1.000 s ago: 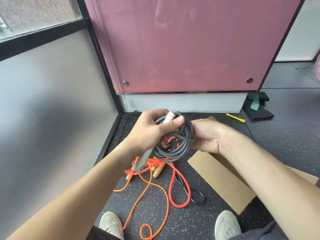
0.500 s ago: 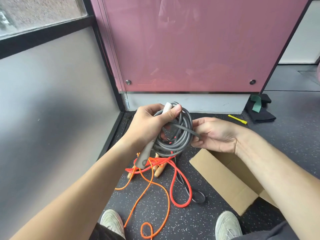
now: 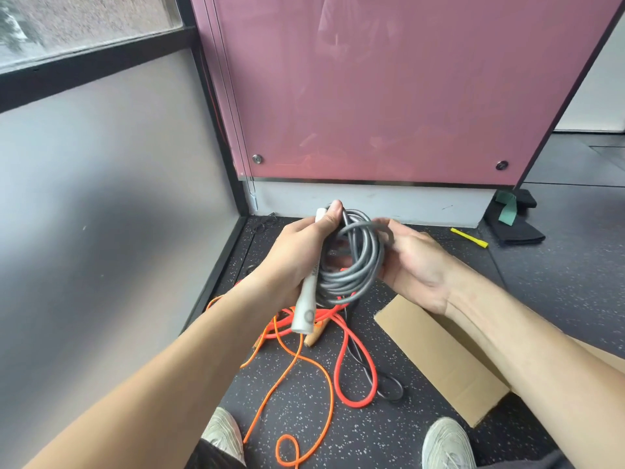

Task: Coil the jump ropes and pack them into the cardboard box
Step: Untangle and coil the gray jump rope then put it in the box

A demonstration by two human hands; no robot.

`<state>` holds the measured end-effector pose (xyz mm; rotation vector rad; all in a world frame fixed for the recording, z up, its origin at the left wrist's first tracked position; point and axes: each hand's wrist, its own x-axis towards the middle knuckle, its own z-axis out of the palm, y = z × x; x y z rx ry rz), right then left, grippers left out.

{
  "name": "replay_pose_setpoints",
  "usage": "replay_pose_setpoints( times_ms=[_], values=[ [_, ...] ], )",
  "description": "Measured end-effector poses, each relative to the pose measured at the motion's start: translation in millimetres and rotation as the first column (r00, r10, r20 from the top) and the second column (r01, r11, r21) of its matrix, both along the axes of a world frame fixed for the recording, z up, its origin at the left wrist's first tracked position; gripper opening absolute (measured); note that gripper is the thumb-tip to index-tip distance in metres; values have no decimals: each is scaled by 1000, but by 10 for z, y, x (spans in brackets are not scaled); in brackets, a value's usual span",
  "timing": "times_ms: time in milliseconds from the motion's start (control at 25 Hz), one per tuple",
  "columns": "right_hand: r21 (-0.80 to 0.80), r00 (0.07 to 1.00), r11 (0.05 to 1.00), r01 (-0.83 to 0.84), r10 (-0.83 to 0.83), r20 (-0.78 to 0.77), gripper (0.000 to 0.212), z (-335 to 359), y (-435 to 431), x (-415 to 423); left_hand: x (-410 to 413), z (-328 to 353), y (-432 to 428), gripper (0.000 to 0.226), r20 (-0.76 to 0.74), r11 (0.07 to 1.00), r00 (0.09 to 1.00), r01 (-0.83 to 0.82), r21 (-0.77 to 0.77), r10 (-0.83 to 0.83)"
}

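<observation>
A grey jump rope [image 3: 355,265] is wound into a coil held in front of me. My left hand [image 3: 297,255] grips the coil's left side together with its white handle [image 3: 306,306], thumb on top. My right hand [image 3: 416,262] holds the coil's right side, its fingers around a grey strand that crosses the top. Below on the floor lie a loose orange rope [image 3: 304,384], a red rope [image 3: 355,374] and a thin black rope [image 3: 389,387], tangled together, with wooden handles [image 3: 314,335] among them. The open cardboard box [image 3: 436,360] sits on the floor under my right forearm.
A pink glass panel [image 3: 389,89] and a frosted glass wall [image 3: 101,198] close off the front and left. A yellow stick [image 3: 470,237] and dark bundle with green band [image 3: 510,218] lie at the far right. My two shoes [image 3: 446,441] show at the bottom.
Both hands have lifted the coil slightly. My right hand shifted from behind the coil to its right side and brought a grey strand across the top.
</observation>
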<state>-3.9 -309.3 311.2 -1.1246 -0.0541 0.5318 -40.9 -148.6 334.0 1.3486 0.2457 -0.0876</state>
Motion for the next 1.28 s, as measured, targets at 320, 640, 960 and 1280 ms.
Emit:
replay_pose_setpoints(
  times_ms=[320, 640, 960, 1280],
  values=[
    [39, 981, 993, -108, 100, 166, 66, 99, 91, -179, 91, -108, -86, 66, 180, 918, 979, -161, 363, 101],
    [-219, 816, 894, 390, -226, 532, 78, 6, 216, -271, 105, -109, -107, 59, 185, 941, 976, -168, 292, 117],
    [-365, 584, 751, 550, -33, 811, 60, 46, 80, -247, 13, -38, -96, 65, 339, 891, 937, -220, 397, 80],
    [-543, 442, 563, 623, 319, 838, 55, 141, -93, -178, 39, -100, -94, 65, 145, 967, 987, -99, 234, 66]
  ],
)
